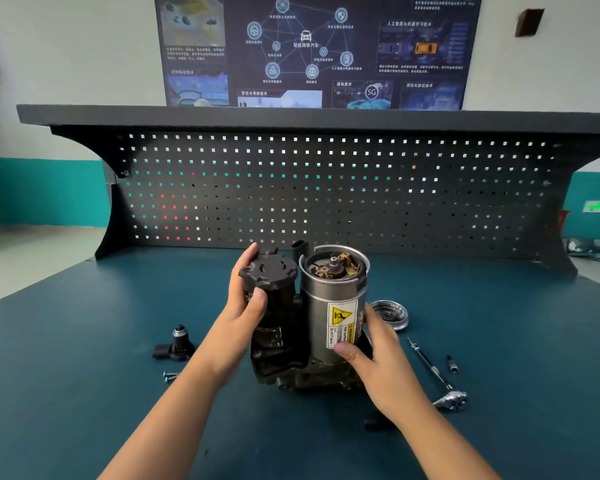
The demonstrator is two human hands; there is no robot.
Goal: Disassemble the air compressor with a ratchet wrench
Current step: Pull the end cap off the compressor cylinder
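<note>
Air compressor (321, 306) upright at mid-bench, held from both sides. Two joined cylinders on a dark base: a black canister (274, 282) with a ribbed round cap on the left, a silver motor housing (333, 292) on the right. Housing open at the top, with shaft end and coppery brush parts showing inside. Yellow-and-white warning label (342, 323) on the housing's front.

Left hand (245, 299) clamped on the black canister: fingers curled up behind the cap's edge, thumb pressed across the front. Right hand (371, 344) clamped low on the silver housing: thumb on the label's lower corner, fingers curled round the far side. Hands apart from each other, one on each flank of the compressor.

Ratchet wrench (437, 375) flat on the blue bench (84, 375), right of the right wrist and touched by neither hand; chrome head nearest the viewer, thin extension bar pointing away toward the pegboard. Small dark bit (451, 363) just beside the bar. Round silver end cap (392, 313) on the bench behind the right hand, near the housing.

Left of the left forearm: a black plug-like part (177, 344) with a metal tip, and nearer, a pair of screws (170, 376). Small black piece (374, 424) by the right wrist, too dark to identify.

Dark pegboard (326, 188) along the back of the bench; above it, on the wall, a dark-blue poster (312, 46) of diagrams.
</note>
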